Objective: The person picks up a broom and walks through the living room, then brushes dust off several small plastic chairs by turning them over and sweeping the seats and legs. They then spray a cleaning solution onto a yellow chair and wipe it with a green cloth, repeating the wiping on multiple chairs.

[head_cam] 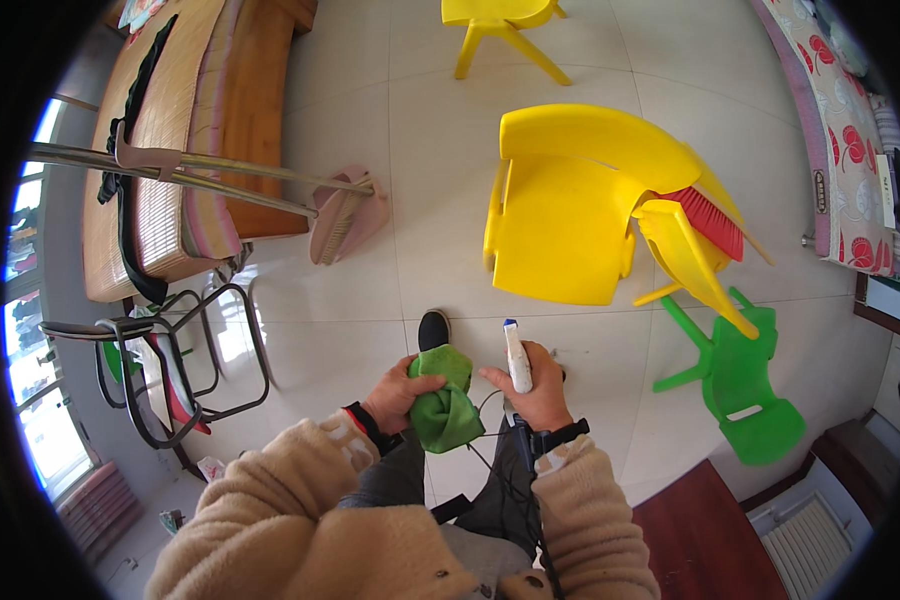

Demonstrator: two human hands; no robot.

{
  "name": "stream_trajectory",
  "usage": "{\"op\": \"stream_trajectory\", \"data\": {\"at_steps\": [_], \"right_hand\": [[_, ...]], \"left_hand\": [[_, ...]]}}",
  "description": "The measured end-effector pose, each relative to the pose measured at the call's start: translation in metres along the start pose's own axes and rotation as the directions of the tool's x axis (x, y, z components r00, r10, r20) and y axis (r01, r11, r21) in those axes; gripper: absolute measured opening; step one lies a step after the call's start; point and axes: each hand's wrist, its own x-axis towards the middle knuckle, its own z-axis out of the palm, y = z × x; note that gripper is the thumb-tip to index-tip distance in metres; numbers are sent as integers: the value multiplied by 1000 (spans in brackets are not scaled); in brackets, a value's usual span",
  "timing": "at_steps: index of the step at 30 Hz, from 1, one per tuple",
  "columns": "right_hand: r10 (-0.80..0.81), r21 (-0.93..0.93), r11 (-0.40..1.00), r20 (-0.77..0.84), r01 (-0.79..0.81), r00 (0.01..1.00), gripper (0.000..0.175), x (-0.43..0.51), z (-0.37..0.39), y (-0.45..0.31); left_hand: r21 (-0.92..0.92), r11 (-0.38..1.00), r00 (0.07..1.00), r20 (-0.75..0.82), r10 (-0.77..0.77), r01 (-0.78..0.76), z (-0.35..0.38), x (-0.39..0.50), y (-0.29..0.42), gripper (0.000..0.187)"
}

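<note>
My left hand (391, 396) grips a folded green cloth (444, 412) in front of my body, thumb laid across it. In my right hand (538, 390) is a white spray bottle head (519, 366) with a blue nozzle tip pointing away from me. The rest of that bottle is hidden by the hand. Ahead and to the right stands a yellow plastic chair (559, 244), its seat facing up. Against its right side rests another yellow plastic piece (675, 240), with red broom bristles (703, 221) showing beside it.
A green plastic chair (750, 382) is at the right, a yellow one (506, 11) at the far end. To the left are a pink dustpan (360, 202) with a broom, a metal-framed chair (217, 352) and a mat-covered bed (172, 135). A dark red tabletop (709, 532) is at lower right.
</note>
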Motion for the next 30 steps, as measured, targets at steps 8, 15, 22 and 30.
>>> {"op": "stream_trajectory", "data": {"at_steps": [8,15,22,30], "right_hand": [[133,210,974,-200,-91,971,50,-4,1,16],[-9,46,999,-221,20,975,61,-18,1,0],[-220,-26,976,-166,218,961,89,-22,16,-15],[172,682,581,430,-444,886,89,-34,-41,0]], "left_hand": [[20,999,999,-40,28,-28,3,-1,-4,55],[937,145,864,223,451,-317,38,12,-4,74],[662,-141,574,722,387,-737,63,44,-6,34],[429,669,740,612,279,-607,68,45,-14,48]]}}
